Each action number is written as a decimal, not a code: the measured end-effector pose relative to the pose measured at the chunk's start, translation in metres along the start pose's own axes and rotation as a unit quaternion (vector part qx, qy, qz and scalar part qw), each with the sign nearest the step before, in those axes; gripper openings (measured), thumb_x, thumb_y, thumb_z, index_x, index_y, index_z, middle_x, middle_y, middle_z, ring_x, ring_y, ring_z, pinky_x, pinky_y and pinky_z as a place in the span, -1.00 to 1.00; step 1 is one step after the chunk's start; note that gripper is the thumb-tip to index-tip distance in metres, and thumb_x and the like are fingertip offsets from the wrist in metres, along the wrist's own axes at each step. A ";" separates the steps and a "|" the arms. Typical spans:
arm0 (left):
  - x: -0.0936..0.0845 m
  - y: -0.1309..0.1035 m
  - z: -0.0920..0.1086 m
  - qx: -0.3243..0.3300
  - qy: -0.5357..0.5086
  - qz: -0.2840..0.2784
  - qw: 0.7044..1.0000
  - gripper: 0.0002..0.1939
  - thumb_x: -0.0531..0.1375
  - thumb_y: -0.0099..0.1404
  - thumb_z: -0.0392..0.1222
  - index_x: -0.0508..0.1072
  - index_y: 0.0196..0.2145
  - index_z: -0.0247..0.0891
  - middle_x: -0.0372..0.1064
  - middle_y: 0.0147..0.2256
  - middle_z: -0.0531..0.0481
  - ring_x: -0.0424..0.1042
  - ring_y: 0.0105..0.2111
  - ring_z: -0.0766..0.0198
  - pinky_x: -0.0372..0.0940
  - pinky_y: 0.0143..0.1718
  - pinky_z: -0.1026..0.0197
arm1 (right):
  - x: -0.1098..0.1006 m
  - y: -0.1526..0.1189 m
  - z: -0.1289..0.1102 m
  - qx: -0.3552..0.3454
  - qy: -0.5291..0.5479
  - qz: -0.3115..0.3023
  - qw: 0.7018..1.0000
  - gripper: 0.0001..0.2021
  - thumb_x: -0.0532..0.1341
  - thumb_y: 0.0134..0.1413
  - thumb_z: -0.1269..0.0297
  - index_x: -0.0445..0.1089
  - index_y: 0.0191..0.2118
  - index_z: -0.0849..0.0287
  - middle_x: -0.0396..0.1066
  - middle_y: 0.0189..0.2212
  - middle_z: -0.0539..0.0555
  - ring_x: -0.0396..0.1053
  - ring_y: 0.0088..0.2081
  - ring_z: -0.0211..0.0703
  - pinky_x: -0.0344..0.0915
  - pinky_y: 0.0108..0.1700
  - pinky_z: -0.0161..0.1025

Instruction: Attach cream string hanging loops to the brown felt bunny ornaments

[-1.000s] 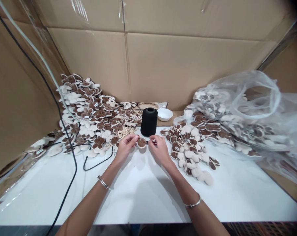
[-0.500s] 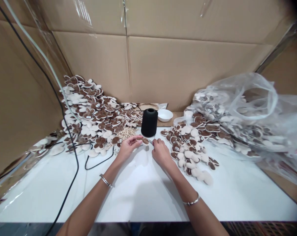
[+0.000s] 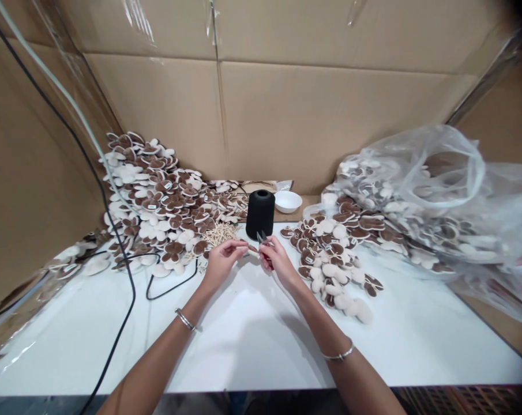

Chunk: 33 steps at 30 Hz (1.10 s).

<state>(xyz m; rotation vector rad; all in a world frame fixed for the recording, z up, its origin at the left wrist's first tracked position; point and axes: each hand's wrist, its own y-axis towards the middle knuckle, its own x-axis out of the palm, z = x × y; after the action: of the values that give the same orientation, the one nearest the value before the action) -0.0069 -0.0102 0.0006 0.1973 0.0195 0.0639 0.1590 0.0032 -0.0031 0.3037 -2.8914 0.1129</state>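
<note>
My left hand (image 3: 221,260) is closed, pinching a small brown and white flower-shaped fabric piece (image 3: 252,251) seen nearly edge-on. Closed around a pair of scissors (image 3: 261,236) is my right hand (image 3: 281,264); the metal blades point up and away from me, and a bit of red handle shows under the fingers. The right fingertips are close to the piece's right end; whether they touch it I cannot tell. Just beyond both hands stands a black thread cone (image 3: 261,214). Beside my left fingers lies a heap of short cream cord pieces (image 3: 220,232).
A large pile of brown and white flower pieces (image 3: 157,196) rises at the left. More pieces (image 3: 334,271) lie at the right, before a clear plastic bag (image 3: 442,196) full of them. A white bowl (image 3: 288,201) stands behind the cone. Black cable (image 3: 131,300) crosses the table's left side.
My right hand has turned, so the scissor blades now point upward, away from the fabric piece. In my left hand the piece has tilted to a thinner edge-on view.
</note>
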 end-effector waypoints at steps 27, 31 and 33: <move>0.009 -0.002 -0.005 -0.148 -0.198 -0.058 0.967 -0.65 0.40 0.00 0.02 0.47 -0.47 -0.34 0.28 -0.60 0.08 0.19 -0.63 0.44 0.11 -0.60 0.35 | 0.005 -0.001 0.000 0.196 0.347 -0.080 0.914 -0.75 0.20 -0.16 0.62 0.23 -0.34 0.18 0.13 -0.71 -0.23 -0.19 -0.78 -0.56 -0.23 -0.78 -0.56; 0.008 -0.003 0.001 -0.127 -0.148 -0.063 0.979 -0.67 0.37 0.05 0.02 0.47 -0.49 -0.33 0.28 -0.61 0.07 0.20 -0.62 0.42 0.11 -0.58 0.34 | 0.004 -0.002 0.001 0.176 0.338 -0.075 0.922 -0.75 0.19 -0.15 0.62 0.23 -0.33 0.18 0.13 -0.69 -0.22 -0.18 -0.77 -0.55 -0.23 -0.78 -0.56; 0.007 -0.004 0.004 -0.088 -0.086 -0.056 0.991 -0.69 0.35 0.09 0.01 0.49 -0.50 -0.32 0.27 -0.62 0.07 0.22 -0.60 0.39 0.15 -0.54 0.32 | 0.002 -0.002 0.001 0.181 0.342 -0.080 0.919 -0.76 0.18 -0.12 0.62 0.23 -0.32 0.18 0.10 -0.70 -0.23 -0.17 -0.77 -0.55 -0.23 -0.77 -0.56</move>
<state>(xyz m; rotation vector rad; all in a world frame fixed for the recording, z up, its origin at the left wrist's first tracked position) 0.0007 -0.0141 0.0038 0.0248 -0.1469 -0.0629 0.1571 0.0008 -0.0029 0.4533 -2.1271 0.5996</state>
